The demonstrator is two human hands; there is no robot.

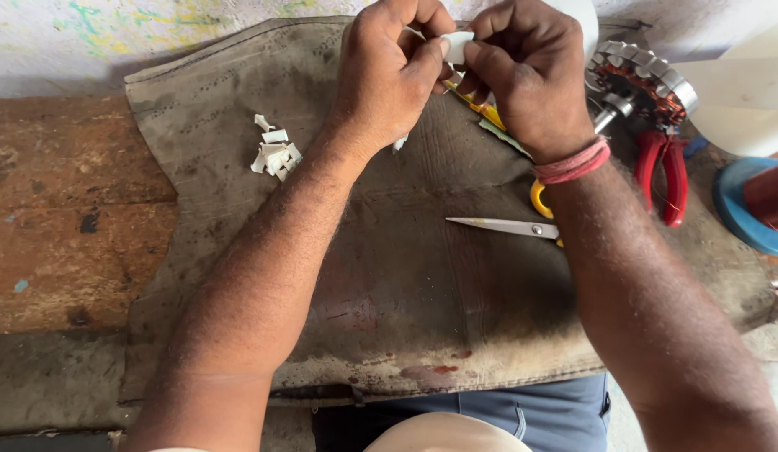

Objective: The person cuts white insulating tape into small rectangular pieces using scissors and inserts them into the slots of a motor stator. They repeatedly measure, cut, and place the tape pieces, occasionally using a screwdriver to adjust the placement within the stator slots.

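My left hand [389, 71] and right hand [523, 71] both pinch a small white paper piece [458, 46], just beyond the scissors [510, 227] on the surface [62, 209].

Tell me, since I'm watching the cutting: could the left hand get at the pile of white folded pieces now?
Probably yes: the pile of white folded pieces lies uncovered on the mat beside the left hand, though it pinches a white piece.
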